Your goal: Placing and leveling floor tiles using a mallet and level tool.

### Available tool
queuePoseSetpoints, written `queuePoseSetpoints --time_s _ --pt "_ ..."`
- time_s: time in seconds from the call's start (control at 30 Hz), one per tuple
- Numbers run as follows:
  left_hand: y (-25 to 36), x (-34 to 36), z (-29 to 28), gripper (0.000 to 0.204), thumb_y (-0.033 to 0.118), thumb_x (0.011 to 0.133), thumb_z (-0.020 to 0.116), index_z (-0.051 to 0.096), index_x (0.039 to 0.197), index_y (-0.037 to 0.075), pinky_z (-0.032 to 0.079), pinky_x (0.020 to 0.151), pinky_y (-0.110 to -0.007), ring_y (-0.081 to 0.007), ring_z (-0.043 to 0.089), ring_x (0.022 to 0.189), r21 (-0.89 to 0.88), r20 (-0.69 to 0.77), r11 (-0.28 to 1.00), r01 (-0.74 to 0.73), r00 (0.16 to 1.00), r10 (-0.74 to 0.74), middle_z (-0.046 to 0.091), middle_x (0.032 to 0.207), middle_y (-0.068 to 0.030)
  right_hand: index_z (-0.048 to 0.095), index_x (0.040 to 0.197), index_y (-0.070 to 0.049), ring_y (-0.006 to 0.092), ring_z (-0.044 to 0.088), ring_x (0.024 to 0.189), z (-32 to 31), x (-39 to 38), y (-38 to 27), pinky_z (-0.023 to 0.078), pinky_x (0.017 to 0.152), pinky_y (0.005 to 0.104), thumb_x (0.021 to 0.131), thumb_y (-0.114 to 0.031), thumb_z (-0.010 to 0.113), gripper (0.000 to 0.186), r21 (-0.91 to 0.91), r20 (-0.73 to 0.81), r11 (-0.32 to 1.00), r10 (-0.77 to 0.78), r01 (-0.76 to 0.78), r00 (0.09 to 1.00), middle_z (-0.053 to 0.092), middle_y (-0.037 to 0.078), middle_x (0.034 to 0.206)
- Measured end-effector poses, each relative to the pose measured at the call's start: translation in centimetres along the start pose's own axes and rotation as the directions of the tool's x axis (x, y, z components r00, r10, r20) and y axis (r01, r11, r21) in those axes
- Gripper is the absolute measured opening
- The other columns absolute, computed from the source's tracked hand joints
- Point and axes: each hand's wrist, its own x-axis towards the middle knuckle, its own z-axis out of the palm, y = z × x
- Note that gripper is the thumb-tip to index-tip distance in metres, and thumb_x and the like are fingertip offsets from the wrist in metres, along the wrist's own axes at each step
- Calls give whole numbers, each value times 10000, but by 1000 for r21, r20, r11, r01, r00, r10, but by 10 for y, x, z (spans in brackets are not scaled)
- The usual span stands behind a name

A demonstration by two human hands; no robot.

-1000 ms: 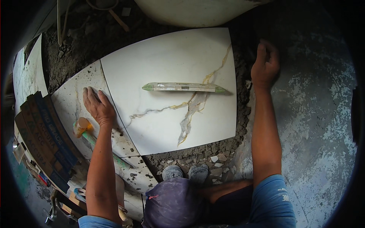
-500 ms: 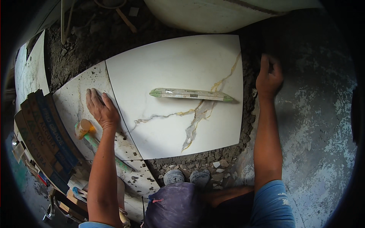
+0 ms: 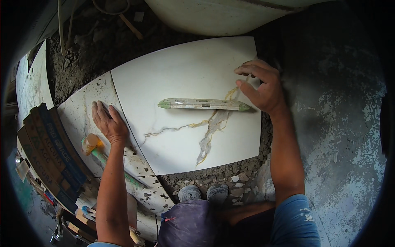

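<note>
A large white floor tile (image 3: 177,74) with grey and gold veins lies in front of me. Across its middle rests a spirit level (image 3: 201,104) with green end caps. My left hand (image 3: 109,123) lies flat, fingers stretched, on the dirty neighbouring tile (image 3: 92,91) close to the joint. Just below that hand is a mallet (image 3: 95,146) with a pale, orange-edged head and a green handle, partly hidden by my forearm. My right hand (image 3: 263,84) hovers at the big tile's right edge, fingers curved and apart with nothing between them, above the level's right end.
Dark wet mortar (image 3: 90,49) borders the tiles at the back. Stacked cardboard boxes (image 3: 57,144) stand at the left. A bulky pale object (image 3: 214,18) sits at the far side. Tile chips (image 3: 238,185) lie near my shoes, and worn grey floor (image 3: 329,144) spreads right.
My right hand has moved left, from beyond the mortar at the right to over the tile's edge, and its fingers have opened. My left hand stays flat in place.
</note>
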Motion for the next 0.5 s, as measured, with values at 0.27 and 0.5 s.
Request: queuePoseSetpoints --time_s 0.27,0.5 --pt "-1 0 -1 529 321 998 430 430 1398 -23 220 1161 -447 -364 314 1391 -14 13 1000 26 1000 -25 377 1472 -233 657 1035 -69 275 610 963 4 5 -32 502 830 386 592 -274 834 519 -79 445 990 136 -113 885 651 94 998" --pt "3 0 -1 541 335 995 426 423 1405 -19 216 1166 -444 -362 310 1393 -6 12 1000 18 1000 -18 378 1475 -228 624 1012 -94 260 586 1003 22 -8 -42 502 872 396 599 -216 831 477 -328 546 935 306 -138 780 602 66 973"
